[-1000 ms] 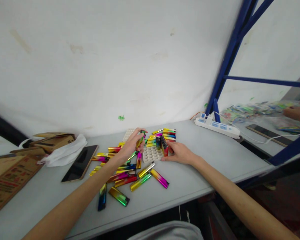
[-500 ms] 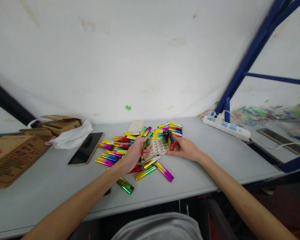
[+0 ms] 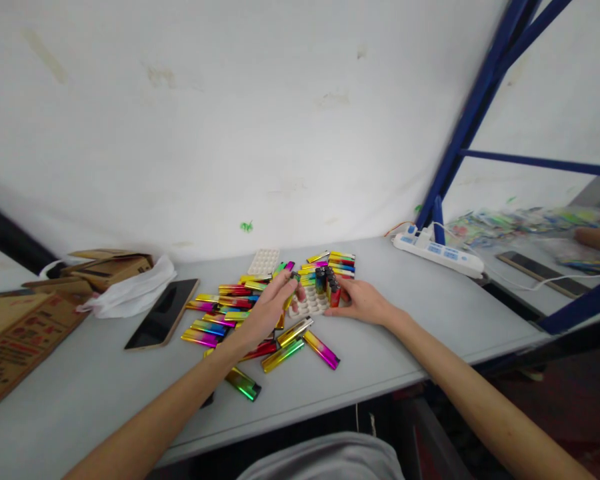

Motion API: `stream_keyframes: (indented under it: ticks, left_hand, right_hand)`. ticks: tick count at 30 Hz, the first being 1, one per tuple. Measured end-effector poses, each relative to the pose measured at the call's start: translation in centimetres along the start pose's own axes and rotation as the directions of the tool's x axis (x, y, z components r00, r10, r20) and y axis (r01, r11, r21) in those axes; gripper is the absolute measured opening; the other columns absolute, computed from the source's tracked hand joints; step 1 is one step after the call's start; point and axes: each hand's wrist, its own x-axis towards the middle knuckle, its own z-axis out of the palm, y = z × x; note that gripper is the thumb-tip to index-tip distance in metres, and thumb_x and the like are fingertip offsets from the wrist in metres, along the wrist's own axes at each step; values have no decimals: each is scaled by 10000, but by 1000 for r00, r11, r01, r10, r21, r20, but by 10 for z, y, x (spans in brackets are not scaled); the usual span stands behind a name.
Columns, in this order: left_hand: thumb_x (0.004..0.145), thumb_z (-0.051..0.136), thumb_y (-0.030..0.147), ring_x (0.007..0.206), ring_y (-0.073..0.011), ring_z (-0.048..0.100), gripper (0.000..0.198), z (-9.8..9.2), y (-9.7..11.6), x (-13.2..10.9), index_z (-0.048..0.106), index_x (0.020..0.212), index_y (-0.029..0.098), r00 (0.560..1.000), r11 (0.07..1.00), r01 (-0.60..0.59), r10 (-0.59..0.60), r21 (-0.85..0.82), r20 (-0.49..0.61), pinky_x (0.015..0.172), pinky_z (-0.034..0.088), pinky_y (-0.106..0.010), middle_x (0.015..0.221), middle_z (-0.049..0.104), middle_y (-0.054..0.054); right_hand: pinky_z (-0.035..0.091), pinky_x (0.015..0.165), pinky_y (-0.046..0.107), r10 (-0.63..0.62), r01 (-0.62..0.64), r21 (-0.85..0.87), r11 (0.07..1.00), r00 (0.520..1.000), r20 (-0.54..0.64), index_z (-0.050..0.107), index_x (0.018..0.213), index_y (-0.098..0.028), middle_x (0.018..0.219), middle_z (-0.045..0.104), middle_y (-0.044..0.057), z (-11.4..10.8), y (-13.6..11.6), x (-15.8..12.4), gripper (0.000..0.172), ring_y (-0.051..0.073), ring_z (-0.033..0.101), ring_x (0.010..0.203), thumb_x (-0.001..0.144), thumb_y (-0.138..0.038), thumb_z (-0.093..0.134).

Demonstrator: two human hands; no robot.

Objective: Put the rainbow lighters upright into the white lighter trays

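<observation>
My left hand (image 3: 274, 303) is over the left side of a white dimpled tray (image 3: 313, 305), its fingers curled round a lighter whose dark top (image 3: 295, 275) shows at the fingertips. Most of that lighter is hidden by the hand. Several lighters stand upright in a cluster on the tray, black tops up, a red lighter (image 3: 335, 298) nearest me. My right hand (image 3: 360, 301) grips this cluster from the right, thumb near the tray's front edge. Shiny multicoloured lighters (image 3: 233, 300) lie in a loose pile around my left hand, and a yellow-magenta lighter (image 3: 322, 350) lies in front of the tray.
Behind the pile lies a second dimpled tray (image 3: 264, 261). More lighters (image 3: 342, 263) lie behind the standing ones. To the left are a phone (image 3: 163, 313), a white plastic bag (image 3: 133, 293) and cardboard boxes (image 3: 33, 340). A power strip (image 3: 437, 251) lies by the blue frame (image 3: 460, 143).
My left hand has loosened from a fist with green-topped lighters into straighter fingers over the tray. My right hand keeps its place at the standing lighters. The whole view has shifted slightly.
</observation>
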Motion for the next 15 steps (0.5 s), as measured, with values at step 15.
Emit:
stream_keyframes:
  ticks: [15]
  left_hand:
    - [1010,553,255,1038,-258,686,226,11,-11,35,680,1167,155,822,502,-559,435,659,366,960,535,-423,1151,739,-134]
  right_hand:
    - [419,694,307,-9,9,-27,1000,1000,-3,601,1282,-156,886,694,68,1,0,0,764,221,609,765,831,-771,649]
